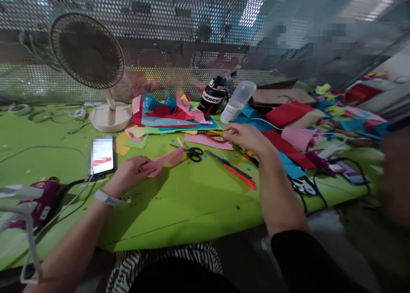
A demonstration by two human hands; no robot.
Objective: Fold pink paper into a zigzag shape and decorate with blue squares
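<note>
- Left hand (133, 171): fingertips pinching one end of a pink piece (175, 156), which extends rightward from them, raised at its far end.
- Black-handled scissors (194, 154): just beyond that end, on the table (192, 212).
- Orange cutter (240, 174): farther right.
- Right hand (248, 140): fingers bent at a red handle (214, 138); cannot tell whether they grip it.

Left hand (133, 173) holds pink paper (157, 166) (black scissors (189, 152) just beside); right hand (246, 139) at a red handle (219, 141)

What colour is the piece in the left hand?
The piece in the left hand is pink, seen best in the head view.
</note>
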